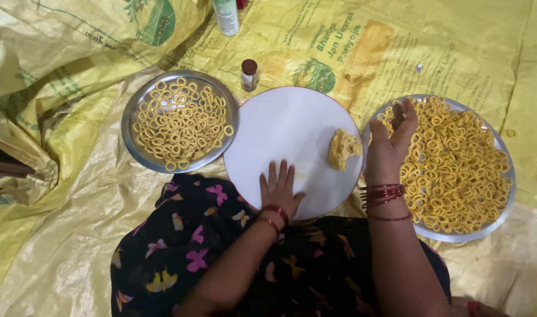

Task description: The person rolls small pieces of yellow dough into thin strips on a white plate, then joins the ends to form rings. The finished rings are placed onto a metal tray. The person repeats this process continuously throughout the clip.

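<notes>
Head view, left hand: your left hand (pixel 278 191) lies flat, palm down, fingers spread and pointing far, on the near edge of the round white board (pixel 292 126); it grips nothing.
Head view, right hand: your right hand (pixel 391 144) hangs over the left rim of the large round steel plate (pixel 497 223), fingers extended toward the far side and loosely apart; you cannot tell whether anything is pinched under them.
Dough: the pale yellow lump of dough (pixel 343 148) sits on the right part of the board, just left of your right hand; its long axis runs near to far.
Right plate: heaped with small yellow dough rings (pixel 456 170).
Left plate: a smaller round steel plate (pixel 133 108), far left of the board, holds more yellow rings (pixel 180 123).
Far side: a small glass bottle with a brown cap (pixel 249 74) stands just beyond the board.
Ground: yellow printed woven sacks (pixel 444 47) under everything.
</notes>
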